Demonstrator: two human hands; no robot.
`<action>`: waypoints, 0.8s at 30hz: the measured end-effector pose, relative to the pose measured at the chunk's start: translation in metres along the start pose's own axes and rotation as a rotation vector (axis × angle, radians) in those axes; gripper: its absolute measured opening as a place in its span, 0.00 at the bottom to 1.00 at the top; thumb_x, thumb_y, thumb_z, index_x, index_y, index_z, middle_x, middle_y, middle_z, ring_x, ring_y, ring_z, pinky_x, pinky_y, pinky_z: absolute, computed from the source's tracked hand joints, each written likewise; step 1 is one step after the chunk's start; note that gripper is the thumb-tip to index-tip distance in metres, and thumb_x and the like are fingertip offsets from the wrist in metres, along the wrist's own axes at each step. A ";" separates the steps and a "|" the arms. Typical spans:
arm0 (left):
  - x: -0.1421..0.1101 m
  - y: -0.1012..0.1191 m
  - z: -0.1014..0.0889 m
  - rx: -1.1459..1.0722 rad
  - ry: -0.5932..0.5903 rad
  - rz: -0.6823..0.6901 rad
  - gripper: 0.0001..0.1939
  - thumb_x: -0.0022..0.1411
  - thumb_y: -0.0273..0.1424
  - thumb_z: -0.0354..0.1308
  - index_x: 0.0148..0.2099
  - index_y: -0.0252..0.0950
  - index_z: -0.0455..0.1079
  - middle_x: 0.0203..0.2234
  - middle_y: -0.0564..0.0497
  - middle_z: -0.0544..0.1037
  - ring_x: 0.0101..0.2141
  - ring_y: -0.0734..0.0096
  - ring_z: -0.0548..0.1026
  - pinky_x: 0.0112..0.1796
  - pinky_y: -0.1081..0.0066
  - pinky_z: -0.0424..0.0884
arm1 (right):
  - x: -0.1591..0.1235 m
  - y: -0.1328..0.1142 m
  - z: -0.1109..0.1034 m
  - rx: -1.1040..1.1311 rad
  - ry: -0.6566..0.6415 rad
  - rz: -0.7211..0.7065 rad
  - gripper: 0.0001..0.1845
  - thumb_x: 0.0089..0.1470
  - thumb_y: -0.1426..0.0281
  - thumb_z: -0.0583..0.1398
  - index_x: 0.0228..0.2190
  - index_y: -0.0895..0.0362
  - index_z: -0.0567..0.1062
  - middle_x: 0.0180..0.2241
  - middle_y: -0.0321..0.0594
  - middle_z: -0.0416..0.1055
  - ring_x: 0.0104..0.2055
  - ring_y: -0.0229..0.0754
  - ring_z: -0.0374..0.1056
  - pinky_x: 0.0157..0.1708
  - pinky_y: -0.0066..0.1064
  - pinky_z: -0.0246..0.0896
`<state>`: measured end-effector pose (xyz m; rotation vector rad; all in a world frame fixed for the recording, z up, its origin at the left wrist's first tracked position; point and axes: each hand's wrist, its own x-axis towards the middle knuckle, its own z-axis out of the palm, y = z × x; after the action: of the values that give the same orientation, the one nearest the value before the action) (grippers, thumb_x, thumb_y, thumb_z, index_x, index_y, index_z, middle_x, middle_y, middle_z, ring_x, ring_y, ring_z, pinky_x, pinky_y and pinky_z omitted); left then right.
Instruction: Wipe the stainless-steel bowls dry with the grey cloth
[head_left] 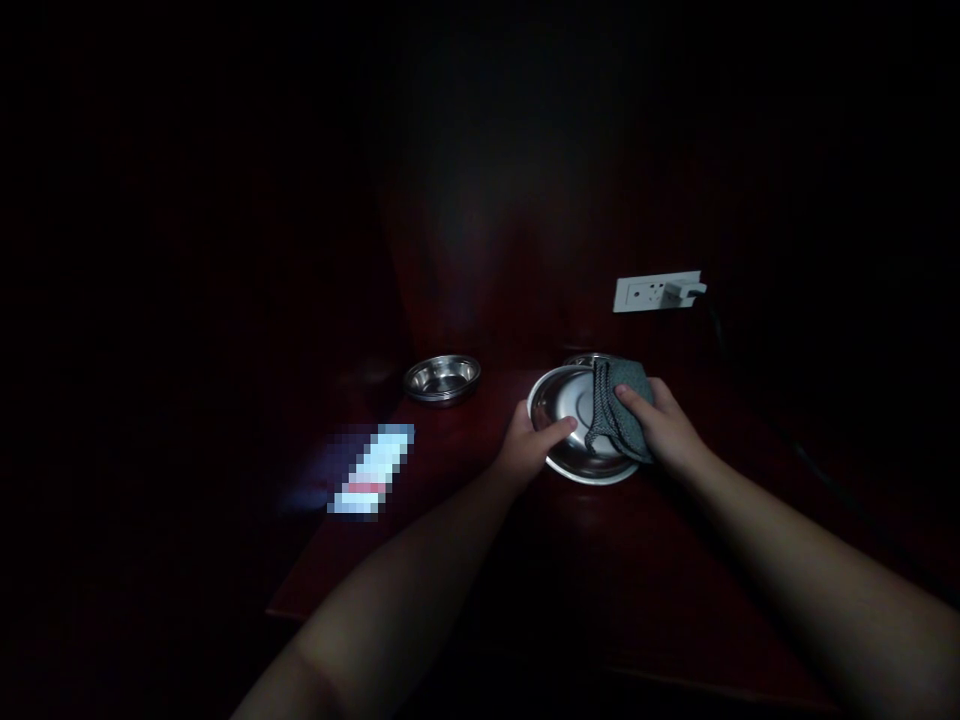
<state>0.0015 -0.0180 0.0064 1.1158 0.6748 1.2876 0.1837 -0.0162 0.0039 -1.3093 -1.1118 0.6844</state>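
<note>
A shiny steel bowl (564,400) is held up over the dark red table, tilted so its inside faces me. My left hand (531,440) grips its left rim, thumb over the inner side and the other fingers hidden beneath. In my right hand (660,415) is a folded grey-green cloth (637,425) with a dark patterned border, draped over the bowl's right side. The right thumb presses on the cloth; its other fingers are out of sight. Behind the held bowl, part of another steel dish (585,359) shows.
Steel bowls (442,378), seemingly stacked, stand at the table's back left. A bright, pixelated rectangle (373,470) lies near the left edge of the table (300,585). On the back wall is a white socket plate (656,291) with a plug and dark cord. Surroundings are very dark.
</note>
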 end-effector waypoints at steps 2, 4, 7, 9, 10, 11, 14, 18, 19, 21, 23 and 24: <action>0.000 0.000 0.000 0.010 0.009 -0.009 0.25 0.41 0.28 0.68 0.43 0.34 0.66 0.39 0.47 0.75 0.44 0.60 0.72 0.49 0.57 0.64 | 0.001 0.001 0.000 -0.025 0.002 -0.004 0.25 0.42 0.50 0.62 0.38 0.51 0.66 0.35 0.38 0.72 0.37 0.46 0.70 0.36 0.37 0.68; 0.001 -0.001 -0.001 0.021 0.020 -0.017 0.25 0.41 0.28 0.68 0.43 0.34 0.66 0.39 0.46 0.75 0.44 0.59 0.72 0.48 0.57 0.64 | 0.001 0.001 -0.001 -0.039 0.001 -0.003 0.26 0.42 0.50 0.62 0.38 0.52 0.66 0.35 0.38 0.72 0.38 0.47 0.70 0.37 0.39 0.68; 0.002 -0.001 -0.002 0.020 0.023 -0.012 0.25 0.41 0.27 0.68 0.43 0.34 0.66 0.39 0.46 0.75 0.44 0.59 0.72 0.48 0.57 0.65 | -0.001 -0.001 -0.001 -0.045 -0.007 -0.010 0.26 0.40 0.50 0.63 0.38 0.52 0.65 0.36 0.39 0.71 0.38 0.48 0.70 0.38 0.40 0.68; 0.001 -0.001 -0.002 0.020 0.031 -0.014 0.25 0.41 0.27 0.68 0.43 0.34 0.66 0.39 0.47 0.75 0.44 0.59 0.72 0.48 0.57 0.64 | -0.002 -0.004 -0.001 -0.043 -0.006 -0.012 0.26 0.40 0.51 0.64 0.37 0.52 0.65 0.35 0.38 0.71 0.38 0.48 0.70 0.37 0.40 0.68; 0.001 -0.001 -0.002 0.023 0.038 -0.019 0.25 0.41 0.27 0.68 0.43 0.34 0.66 0.39 0.47 0.75 0.44 0.59 0.72 0.48 0.57 0.64 | -0.003 -0.006 0.000 -0.042 -0.001 -0.011 0.26 0.39 0.52 0.64 0.37 0.52 0.65 0.35 0.38 0.71 0.37 0.48 0.70 0.37 0.40 0.68; 0.001 -0.001 -0.001 0.026 0.044 -0.024 0.25 0.41 0.27 0.68 0.43 0.34 0.66 0.39 0.47 0.75 0.43 0.59 0.72 0.48 0.57 0.64 | -0.004 -0.007 0.000 -0.038 0.003 -0.009 0.25 0.39 0.52 0.64 0.36 0.52 0.65 0.34 0.38 0.72 0.37 0.47 0.70 0.36 0.39 0.69; 0.001 -0.001 -0.001 0.027 0.039 -0.013 0.25 0.40 0.28 0.69 0.43 0.34 0.66 0.38 0.46 0.75 0.42 0.60 0.73 0.48 0.58 0.65 | -0.006 -0.009 0.002 -0.013 0.012 0.004 0.24 0.40 0.53 0.64 0.35 0.52 0.65 0.33 0.38 0.72 0.35 0.47 0.71 0.34 0.38 0.69; 0.004 0.000 -0.003 -0.051 -0.003 0.016 0.25 0.41 0.30 0.69 0.43 0.33 0.66 0.36 0.48 0.75 0.38 0.65 0.73 0.46 0.60 0.67 | -0.002 -0.007 0.002 0.060 0.049 0.021 0.25 0.39 0.51 0.64 0.35 0.52 0.65 0.33 0.38 0.72 0.35 0.46 0.71 0.34 0.37 0.69; 0.004 0.000 -0.003 -0.107 -0.021 -0.005 0.24 0.42 0.31 0.68 0.43 0.33 0.66 0.35 0.49 0.75 0.36 0.67 0.73 0.45 0.60 0.67 | 0.000 -0.006 0.000 0.085 0.073 0.019 0.26 0.39 0.51 0.64 0.35 0.52 0.65 0.34 0.38 0.72 0.36 0.46 0.71 0.36 0.38 0.69; 0.002 0.001 -0.004 -0.230 -0.086 -0.080 0.22 0.45 0.32 0.67 0.43 0.33 0.66 0.35 0.49 0.74 0.34 0.71 0.73 0.45 0.62 0.68 | 0.003 -0.005 -0.002 0.129 0.124 0.029 0.26 0.39 0.50 0.64 0.35 0.52 0.65 0.36 0.38 0.72 0.37 0.46 0.71 0.38 0.38 0.69; -0.001 0.001 -0.004 -0.288 -0.187 -0.151 0.21 0.46 0.31 0.66 0.43 0.34 0.66 0.36 0.49 0.73 0.35 0.72 0.73 0.45 0.63 0.68 | 0.004 -0.006 -0.004 0.139 0.159 0.047 0.26 0.39 0.50 0.64 0.36 0.51 0.65 0.37 0.39 0.71 0.39 0.47 0.71 0.40 0.39 0.69; -0.004 0.000 -0.003 -0.280 -0.236 -0.174 0.22 0.45 0.30 0.66 0.44 0.35 0.65 0.37 0.49 0.73 0.36 0.71 0.73 0.45 0.62 0.68 | 0.004 -0.006 -0.005 0.130 0.166 0.052 0.26 0.39 0.49 0.63 0.36 0.51 0.66 0.37 0.39 0.71 0.40 0.47 0.71 0.40 0.40 0.69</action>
<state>-0.0022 -0.0206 0.0050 0.9379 0.3917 1.0453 0.1881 -0.0159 0.0109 -1.2628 -0.8876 0.6627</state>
